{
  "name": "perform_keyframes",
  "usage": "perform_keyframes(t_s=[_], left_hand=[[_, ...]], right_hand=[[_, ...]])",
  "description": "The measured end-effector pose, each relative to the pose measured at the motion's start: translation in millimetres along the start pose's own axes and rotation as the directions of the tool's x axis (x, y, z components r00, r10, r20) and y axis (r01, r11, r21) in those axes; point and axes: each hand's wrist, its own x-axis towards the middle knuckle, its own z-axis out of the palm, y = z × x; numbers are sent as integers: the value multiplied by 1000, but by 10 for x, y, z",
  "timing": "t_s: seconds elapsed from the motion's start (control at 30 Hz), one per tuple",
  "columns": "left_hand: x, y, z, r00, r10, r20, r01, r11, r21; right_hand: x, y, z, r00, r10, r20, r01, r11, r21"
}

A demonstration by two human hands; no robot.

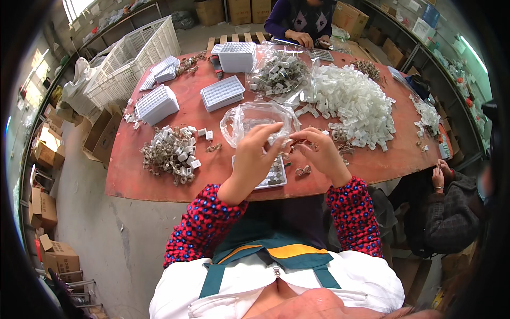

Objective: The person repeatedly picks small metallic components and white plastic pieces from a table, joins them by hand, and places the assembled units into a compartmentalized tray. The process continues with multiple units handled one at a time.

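My left hand [254,158] and my right hand [323,154] meet above the near edge of the red table. Their thumbs and fingertips close around something small, whitish and brown, too small to make out. Beneath them lies a white plastic tray [280,179] with round grey pieces in its pockets, partly hidden by my left hand. Just beyond my hands, a crumpled clear plastic bag [234,121] rests on the table. Beside my right hand is a small clump of brownish metal clips [303,170].
Left on the red table [127,178] sits a pile of white pieces with metal clips [172,154]. Stacked white trays [158,105] stand behind. A filled clear bag [281,72] and a heap of translucent pieces [356,103] lie farther right. Co-workers sit opposite and right.
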Motion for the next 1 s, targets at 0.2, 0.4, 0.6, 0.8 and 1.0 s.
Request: perform_keyframes(t_s=[0.2,0.4,0.6,0.8,1.0], left_hand=[[272,-144,266,948,-133,288,178,975,-136],[238,-183,340,916,-181,358,244,959,-140],[245,-164,429,924,-185,335,277,928,-251],[233,-193,437,922,-97,376,178,966,-189],[225,-149,346,934,172,313,-213,972,101]], right_hand=[[-59,-81,-94,995,41,-92,-38,999,35],[-105,8,-215,987,-57,-149,64,997,42],[-120,-12,-228,979,-132,-158,135,991,7],[-129,-94,-305,980,-131,-151,127,991,-37],[-76,-129,-384,973,-226,-52,221,971,-90]])
